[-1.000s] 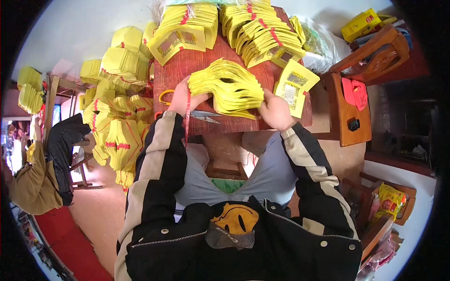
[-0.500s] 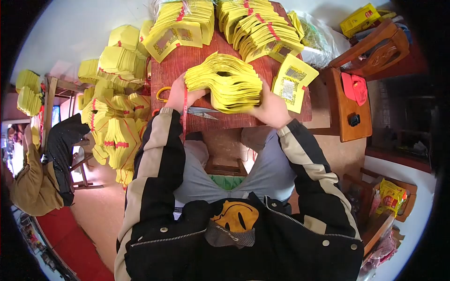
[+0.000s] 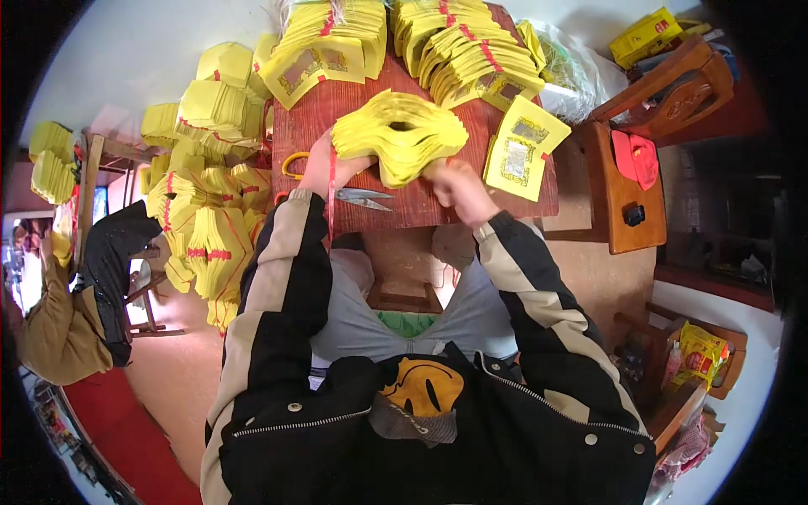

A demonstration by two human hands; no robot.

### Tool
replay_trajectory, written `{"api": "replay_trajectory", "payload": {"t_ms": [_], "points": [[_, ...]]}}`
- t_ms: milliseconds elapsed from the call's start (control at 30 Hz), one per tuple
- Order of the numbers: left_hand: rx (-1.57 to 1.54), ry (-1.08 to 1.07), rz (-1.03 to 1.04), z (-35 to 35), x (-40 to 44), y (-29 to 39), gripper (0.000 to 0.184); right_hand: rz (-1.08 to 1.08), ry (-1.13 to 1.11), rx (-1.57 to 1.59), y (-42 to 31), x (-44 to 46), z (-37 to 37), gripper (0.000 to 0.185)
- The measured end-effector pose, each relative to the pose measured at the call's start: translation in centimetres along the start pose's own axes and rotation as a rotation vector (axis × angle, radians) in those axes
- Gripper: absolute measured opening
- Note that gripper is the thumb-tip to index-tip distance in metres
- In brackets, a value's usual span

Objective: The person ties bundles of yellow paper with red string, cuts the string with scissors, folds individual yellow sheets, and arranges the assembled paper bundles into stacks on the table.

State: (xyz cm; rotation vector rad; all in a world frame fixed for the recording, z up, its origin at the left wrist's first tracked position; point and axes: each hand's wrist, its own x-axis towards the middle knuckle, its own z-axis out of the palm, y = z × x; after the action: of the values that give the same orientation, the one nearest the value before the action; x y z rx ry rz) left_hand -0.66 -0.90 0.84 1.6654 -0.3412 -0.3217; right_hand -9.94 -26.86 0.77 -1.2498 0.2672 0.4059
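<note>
A thick stack of folded yellow paper sheets (image 3: pixel 400 126) bulges above the red wooden table (image 3: pixel 404 215), its layers fanned around a dark gap. My left hand (image 3: pixel 324 172) grips the stack's left end, a red ribbon (image 3: pixel 332 206) hanging down by the fingers. At the lower right edge, my right hand (image 3: pixel 461 189) has its fingers curled in against the paper; the fingertips are partly hidden. Scissors (image 3: pixel 362 199) lie beside my left wrist, with a yellow-orange handle (image 3: pixel 292 165) showing on the other side.
Tied yellow bundles (image 3: pixel 328 38) and more bundles (image 3: pixel 467 55) fill the table's far side. A printed yellow packet (image 3: pixel 523 151) lies at right. Yellow piles (image 3: pixel 206 210) stand left. A wooden chair (image 3: pixel 623 181) holds a red cap (image 3: pixel 635 160). Another person's brown sleeve (image 3: pixel 63 324) shows far left.
My right hand has moved left and inward from the stack's right end, its fingers now more curled. The stack's lower side has narrowed. My left hand stays at the left end.
</note>
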Motion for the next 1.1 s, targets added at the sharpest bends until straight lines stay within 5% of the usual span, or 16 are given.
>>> {"api": "replay_trajectory", "payload": {"t_ms": [133,233,333,633,933,1033,1100], "points": [[-0.008,0.012,0.01,0.0,-0.1,-0.3,0.057,-0.149,0.037,-0.691,0.0,-0.3,0.8,0.049],[-0.035,0.008,0.023,0.2,-0.2,-0.6,0.057,-0.373,0.247,-0.777,1.5,0.7,1.8,0.065],[-0.028,-0.009,-0.019,-0.2,0.2,-0.7,0.056,-0.287,0.407,-0.905,-0.1,0.1,3.1,0.07],[-0.042,-0.155,-0.044,-2.0,-0.6,0.3,0.074,-0.287,0.397,-0.704,0.6,0.5,3.0,0.056],[-0.276,-0.209,-0.152,-4.8,-1.0,-1.3,0.06,-0.296,0.294,-0.568,1.6,1.3,2.3,0.047],[-0.434,-0.168,-0.13,-5.1,-1.6,-1.1,0.06,-0.283,0.282,-0.57,1.0,0.9,2.6,0.043],[-0.706,-0.004,-0.293,-5.2,-2.0,-1.1,0.045,-0.273,0.278,-0.56,1.0,0.7,2.6,0.043]]}}
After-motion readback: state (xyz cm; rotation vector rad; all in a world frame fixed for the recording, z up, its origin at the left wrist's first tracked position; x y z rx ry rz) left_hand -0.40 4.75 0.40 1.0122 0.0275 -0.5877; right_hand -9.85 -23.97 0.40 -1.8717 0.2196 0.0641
